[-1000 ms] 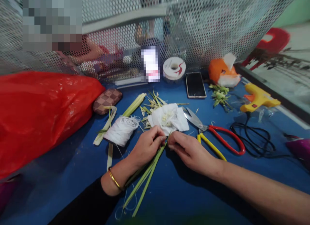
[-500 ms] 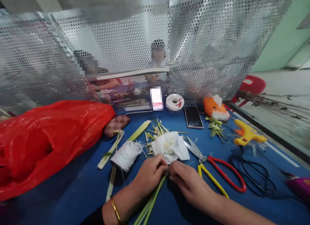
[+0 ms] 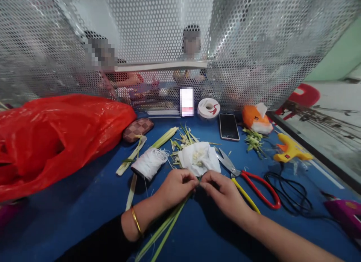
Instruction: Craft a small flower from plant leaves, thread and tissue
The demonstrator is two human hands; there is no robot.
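Long green stalks slant down toward me under my left hand, whose thumb and forefinger pinch their upper end. Tip to tip with it, my right hand is closed in a pinch. A tiny green bit shows between the two hands, but fingers hide what the right one grips. Just beyond my fingertips lies a crumpled white tissue with small pale pieces on it. Left of my left hand is a spool of white thread, lying tilted. Scissors with red and yellow handles rest open beside my right hand.
A red plastic bag covers the left side. Plant scraps, a ribbon roll, a phone, a tissue pack and a yellow glue gun with its cord lie around. Behind a perforated metal screen sit two people.
My view has tipped down, so everything on the table sits higher. Both hands stay together, their fingertips now meeting more plainly. The stalks slant further left.
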